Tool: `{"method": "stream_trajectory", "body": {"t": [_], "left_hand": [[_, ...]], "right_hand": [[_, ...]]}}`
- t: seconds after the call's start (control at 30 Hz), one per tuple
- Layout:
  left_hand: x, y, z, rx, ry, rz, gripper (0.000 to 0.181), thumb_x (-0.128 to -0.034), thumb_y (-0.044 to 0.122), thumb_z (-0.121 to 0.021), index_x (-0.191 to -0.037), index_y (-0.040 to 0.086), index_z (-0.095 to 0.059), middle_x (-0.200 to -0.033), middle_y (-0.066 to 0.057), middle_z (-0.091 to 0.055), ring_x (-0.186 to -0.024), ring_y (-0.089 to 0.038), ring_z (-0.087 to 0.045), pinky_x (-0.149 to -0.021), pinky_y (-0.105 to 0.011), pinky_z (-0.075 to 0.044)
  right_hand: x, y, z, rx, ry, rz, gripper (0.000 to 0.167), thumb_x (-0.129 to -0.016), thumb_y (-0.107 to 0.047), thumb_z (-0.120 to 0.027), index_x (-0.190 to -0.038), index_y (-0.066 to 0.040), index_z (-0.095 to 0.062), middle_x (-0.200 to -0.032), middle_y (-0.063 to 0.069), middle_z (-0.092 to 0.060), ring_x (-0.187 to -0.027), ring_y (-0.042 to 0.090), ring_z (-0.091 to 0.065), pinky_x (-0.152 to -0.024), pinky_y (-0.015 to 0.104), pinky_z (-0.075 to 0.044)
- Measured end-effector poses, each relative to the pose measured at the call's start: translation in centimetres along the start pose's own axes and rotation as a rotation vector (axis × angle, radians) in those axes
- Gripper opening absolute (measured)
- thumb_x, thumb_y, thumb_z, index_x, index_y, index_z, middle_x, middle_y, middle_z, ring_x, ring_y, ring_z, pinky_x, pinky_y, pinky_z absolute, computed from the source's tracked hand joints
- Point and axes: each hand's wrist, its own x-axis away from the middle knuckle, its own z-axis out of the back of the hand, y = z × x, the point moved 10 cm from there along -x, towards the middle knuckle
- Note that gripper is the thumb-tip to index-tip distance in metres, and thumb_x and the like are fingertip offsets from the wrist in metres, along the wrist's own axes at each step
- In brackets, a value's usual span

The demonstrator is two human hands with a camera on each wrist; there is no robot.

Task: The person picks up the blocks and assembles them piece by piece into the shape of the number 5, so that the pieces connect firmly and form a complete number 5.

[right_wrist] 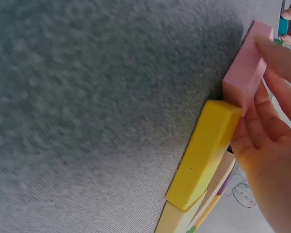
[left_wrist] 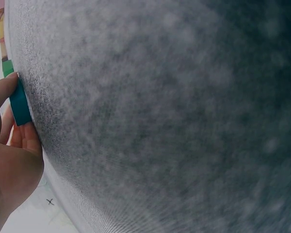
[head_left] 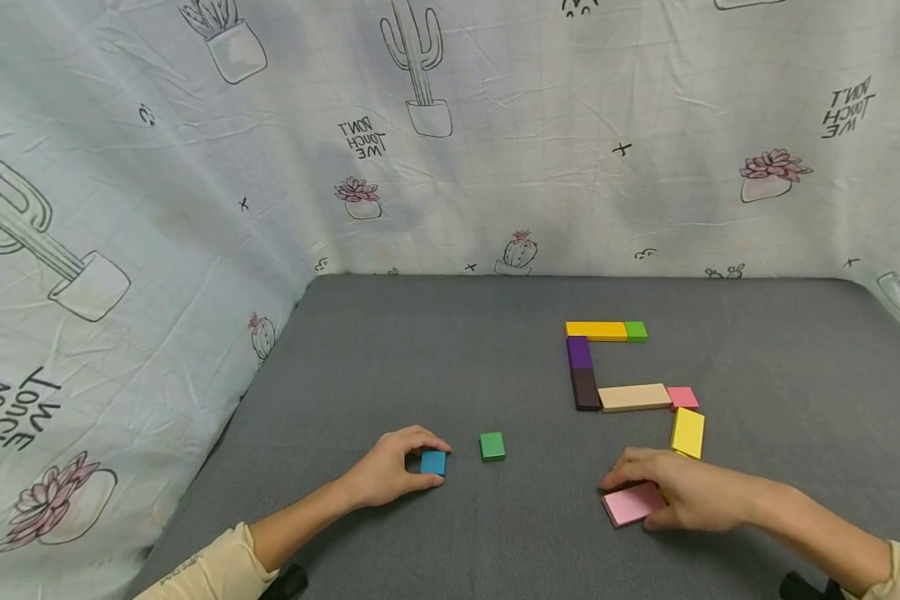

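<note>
My left hand (head_left: pixel 382 473) pinches a small blue block (head_left: pixel 433 462) between thumb and fingers on the grey cloth. The left wrist view shows the same blue block (left_wrist: pixel 20 104) edge-on, with the thumb at one end. A little to its right lies a green block (head_left: pixel 492 447), touched by neither hand. My right hand (head_left: pixel 701 493) holds a longer pink block (head_left: pixel 633 503) with fingers on its far side and thumb on its near side. In the right wrist view, the pink block (right_wrist: pixel 247 65) meets the end of a yellow block (right_wrist: pixel 203 153) at an angle.
Beyond my right hand, a chain of blocks bends across the table (head_left: pixel 390 350): orange-yellow (head_left: pixel 596 331), light green (head_left: pixel 636 332), purple (head_left: pixel 580 352), dark brown (head_left: pixel 585 389), beige (head_left: pixel 634 397), small pink (head_left: pixel 682 397) and yellow (head_left: pixel 688 432). A printed white curtain (head_left: pixel 555 108) hangs behind.
</note>
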Motion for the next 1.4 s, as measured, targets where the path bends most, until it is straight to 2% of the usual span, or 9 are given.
{"method": "stream_trajectory", "body": {"t": [0.1,0.2,0.5,0.6,0.67,0.77,1.0,1.13,1.4], "left_hand": [[0.0,-0.1,0.0,0.0,-0.001,0.002,0.034,-0.0846,0.023,-0.074,-0.116,0.013,-0.065,-0.112,-0.001,-0.059,-0.095,-0.014,-0.056,-0.082,-0.029,-0.047],[0.0,-0.1,0.1,0.003,0.0,0.004,0.034,-0.0845,0.023,-0.074,-0.116,0.013,-0.065,-0.112,-0.001,-0.059,-0.095,-0.014,-0.056,-0.081,-0.03,-0.047],[0.1,0.0,-0.1,0.008,-0.009,0.018,0.035,-0.0845,0.024,-0.074,-0.116,0.014,-0.065,-0.113,-0.001,-0.059,-0.095,-0.014,-0.056,-0.081,-0.03,-0.047],[0.1,0.0,0.0,0.01,-0.01,0.022,0.034,-0.0846,0.023,-0.074,-0.116,0.014,-0.065,-0.114,-0.001,-0.059,-0.095,-0.014,-0.056,-0.081,-0.029,-0.047],[0.1,0.0,-0.1,0.007,-0.01,0.017,0.034,-0.0848,0.024,-0.074,-0.116,0.014,-0.065,-0.113,0.0,-0.059,-0.095,-0.014,-0.056,-0.082,-0.029,-0.047],[0.0,0.1,-0.1,0.003,-0.01,0.009,0.034,-0.0851,0.024,-0.074,-0.116,0.013,-0.065,-0.113,0.0,-0.059,-0.094,-0.013,-0.056,-0.082,-0.029,-0.046],[0.1,-0.1,-0.1,0.01,-0.003,0.009,0.035,-0.0842,0.023,-0.075,-0.116,0.013,-0.065,-0.111,0.001,-0.059,-0.093,-0.012,-0.056,-0.082,-0.029,-0.047],[0.0,0.0,0.0,0.013,0.007,-0.001,0.035,-0.0837,0.023,-0.075,-0.115,0.012,-0.066,-0.111,0.0,-0.06,-0.093,-0.012,-0.056,-0.081,-0.029,-0.047],[0.0,0.3,0.2,0.013,0.018,-0.019,0.034,-0.0836,0.022,-0.075,-0.114,0.012,-0.066,-0.108,0.001,-0.061,-0.092,-0.011,-0.056,-0.081,-0.029,-0.047]], "right_hand": [[-0.5,0.5,0.8,-0.08,0.027,-0.044,0.038,-0.087,-0.012,-0.07,-0.123,-0.006,-0.059,-0.114,0.0,-0.058,-0.098,0.013,-0.056,-0.077,0.025,-0.048],[-1.2,1.1,1.5,-0.131,0.07,-0.092,0.037,-0.09,-0.02,-0.068,-0.121,-0.002,-0.058,-0.11,0.002,-0.06,-0.098,0.016,-0.058,-0.081,0.028,-0.048],[-4.5,3.2,2.2,-0.395,0.124,-0.235,0.038,-0.091,-0.011,-0.066,-0.121,0.009,-0.054,-0.111,0.019,-0.059,-0.1,0.027,-0.055,-0.085,0.023,-0.046],[-5.6,3.9,2.2,-0.433,0.131,-0.305,0.041,-0.09,-0.012,-0.067,-0.122,0.009,-0.054,-0.114,0.019,-0.058,-0.102,0.031,-0.054,-0.085,0.022,-0.045],[-6.4,4.3,2.2,-0.434,0.137,-0.334,0.041,-0.089,-0.013,-0.069,-0.122,0.008,-0.055,-0.113,0.018,-0.059,-0.102,0.032,-0.053,-0.085,0.022,-0.045],[-7.9,4.4,2.1,-0.402,0.136,-0.333,0.04,-0.088,-0.011,-0.07,-0.12,0.007,-0.056,-0.11,0.016,-0.06,-0.1,0.032,-0.054,-0.084,0.023,-0.046],[-11.8,4.1,0.8,-0.327,0.115,-0.262,0.037,-0.085,-0.008,-0.072,-0.116,0.007,-0.06,-0.108,0.014,-0.061,-0.099,0.028,-0.055,-0.085,0.029,-0.047],[-13.7,3.8,-0.4,-0.272,0.077,-0.254,0.037,-0.083,-0.009,-0.074,-0.116,0.004,-0.061,-0.109,0.009,-0.061,-0.099,0.023,-0.056,-0.086,0.031,-0.047],[-16.1,2.6,-2.0,-0.153,0.02,-0.233,0.037,-0.078,-0.011,-0.079,-0.112,-0.002,-0.065,-0.102,0.001,-0.06,-0.091,0.015,-0.057,-0.081,0.029,-0.047]]}}
